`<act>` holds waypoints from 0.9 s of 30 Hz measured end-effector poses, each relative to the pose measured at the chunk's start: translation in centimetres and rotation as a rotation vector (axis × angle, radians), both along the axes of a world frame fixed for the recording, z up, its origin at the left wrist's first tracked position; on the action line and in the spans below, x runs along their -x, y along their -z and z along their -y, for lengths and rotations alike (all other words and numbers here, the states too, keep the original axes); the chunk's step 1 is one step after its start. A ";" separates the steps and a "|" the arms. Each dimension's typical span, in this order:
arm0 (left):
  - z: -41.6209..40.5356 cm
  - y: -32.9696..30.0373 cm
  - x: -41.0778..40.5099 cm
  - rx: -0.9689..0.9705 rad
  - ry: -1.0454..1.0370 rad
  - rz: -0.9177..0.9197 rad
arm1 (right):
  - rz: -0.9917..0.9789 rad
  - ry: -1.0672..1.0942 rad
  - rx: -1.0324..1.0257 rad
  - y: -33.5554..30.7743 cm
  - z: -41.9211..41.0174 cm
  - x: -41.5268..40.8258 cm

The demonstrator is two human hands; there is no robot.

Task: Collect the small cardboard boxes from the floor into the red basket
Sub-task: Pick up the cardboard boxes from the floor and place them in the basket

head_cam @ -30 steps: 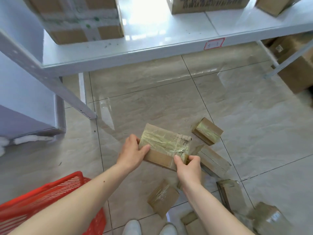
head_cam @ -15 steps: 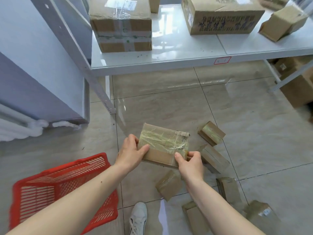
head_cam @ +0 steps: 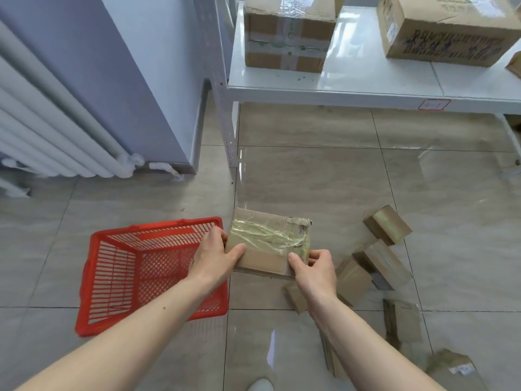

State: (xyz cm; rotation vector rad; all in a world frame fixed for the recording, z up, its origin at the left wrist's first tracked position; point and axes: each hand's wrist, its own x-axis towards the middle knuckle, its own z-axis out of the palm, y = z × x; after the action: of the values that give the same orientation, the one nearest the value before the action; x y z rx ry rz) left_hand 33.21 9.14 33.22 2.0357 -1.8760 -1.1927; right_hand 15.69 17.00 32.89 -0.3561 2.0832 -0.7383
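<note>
Both hands carry one taped box [head_cam: 270,244] off the floor: the left hand [head_cam: 215,256] grips its left end, the right hand [head_cam: 313,266] pinches the near right corner. The box's long axis runs left to right, and the red basket [head_cam: 118,277] sits just to its left, touching-close to the left hand, so that hand leads. Compared with half a second ago, the basket now lies much nearer the box. Farther right, small boxes [head_cam: 386,224] remain scattered.
</note>
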 end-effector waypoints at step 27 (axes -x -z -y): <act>0.4 2.0 -34.3 -0.089 -0.133 -0.067 | 0.029 -0.112 -0.020 2.1 3.3 -32.9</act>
State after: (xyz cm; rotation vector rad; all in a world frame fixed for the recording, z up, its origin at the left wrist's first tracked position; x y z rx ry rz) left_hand 67.53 8.74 31.21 2.1002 -1.6568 -1.3144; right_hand 48.62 13.71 30.81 -0.4447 2.0240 -0.6521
